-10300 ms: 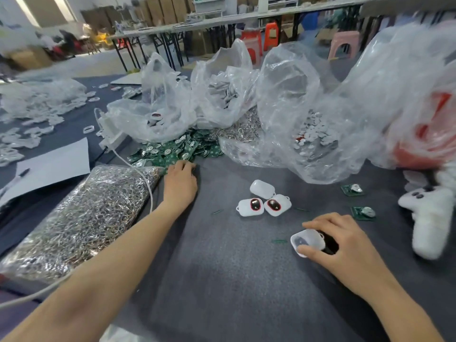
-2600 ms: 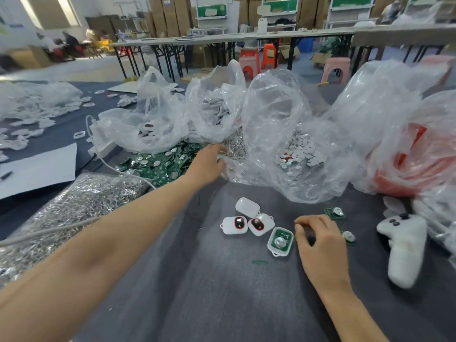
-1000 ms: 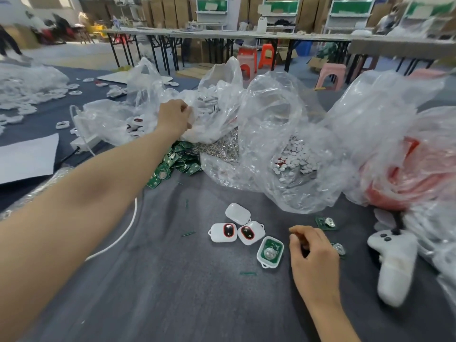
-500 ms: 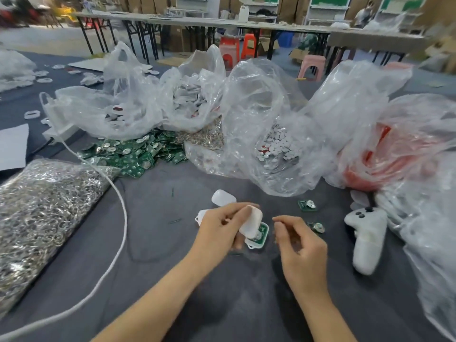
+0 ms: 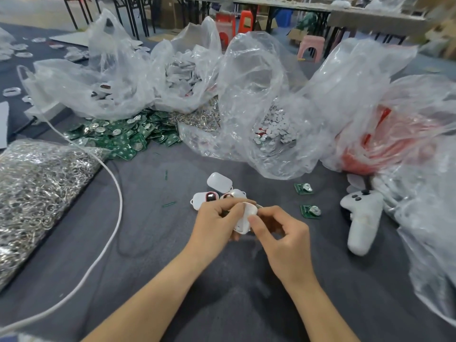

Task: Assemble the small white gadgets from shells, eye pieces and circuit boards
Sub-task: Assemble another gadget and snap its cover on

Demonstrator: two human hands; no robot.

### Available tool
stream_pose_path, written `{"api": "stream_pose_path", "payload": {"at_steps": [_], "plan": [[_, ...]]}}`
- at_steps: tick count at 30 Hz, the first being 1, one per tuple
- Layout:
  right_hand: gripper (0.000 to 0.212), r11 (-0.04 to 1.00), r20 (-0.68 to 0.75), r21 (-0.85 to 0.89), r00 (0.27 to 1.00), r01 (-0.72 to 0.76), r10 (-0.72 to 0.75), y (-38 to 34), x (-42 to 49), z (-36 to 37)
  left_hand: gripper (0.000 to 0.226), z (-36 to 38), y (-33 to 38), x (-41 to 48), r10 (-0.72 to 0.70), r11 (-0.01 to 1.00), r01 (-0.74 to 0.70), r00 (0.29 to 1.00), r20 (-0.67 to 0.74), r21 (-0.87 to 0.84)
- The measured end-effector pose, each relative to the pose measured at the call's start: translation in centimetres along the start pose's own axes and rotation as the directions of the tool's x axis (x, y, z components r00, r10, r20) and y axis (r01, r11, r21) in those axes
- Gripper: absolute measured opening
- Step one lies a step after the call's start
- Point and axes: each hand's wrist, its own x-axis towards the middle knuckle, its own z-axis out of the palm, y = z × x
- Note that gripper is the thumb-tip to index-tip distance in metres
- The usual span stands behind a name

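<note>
two hands [image 5: 217, 227] [image 5: 287, 240] pinching one shell [image 5: 246, 217], three gadgets [image 5: 204, 199] beyond; two loose boards [image 5: 310, 211]

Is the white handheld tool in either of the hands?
No: the white handheld tool lies on the table, while left hand and right hand both grip a white shell.

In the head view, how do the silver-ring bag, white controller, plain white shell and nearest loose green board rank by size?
1. silver-ring bag
2. white controller
3. plain white shell and loose green board, too alike to rank
</note>
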Motion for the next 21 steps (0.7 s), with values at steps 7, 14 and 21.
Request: {"api": "stream_pose_path", "payload": {"at_steps": [7,14,21], "plan": [[0.017,0.973,-0.068,0.199,0.989,-0.113,0.129,0.11,0.28,-0.45,0.027,-0.06,-0.17,-0.13,-0.044,0.955,0.086,0.988,0.149,-0.285],[0.012,0.946,-0.066,0.302,0.987,-0.121,0.147,-0.02,0.62,-0.6,0.02,-0.4,-0.07,-0.14,-0.026,0.931,0.118,0.966,0.259,-0.345],[0.01,0.93,-0.072,0.36,0.992,-0.075,0.107,-0.05,0.78,-0.78,0.013,-0.34,-0.19,-0.07,0.009,0.92,0.056,0.987,0.163,-0.388]]}}
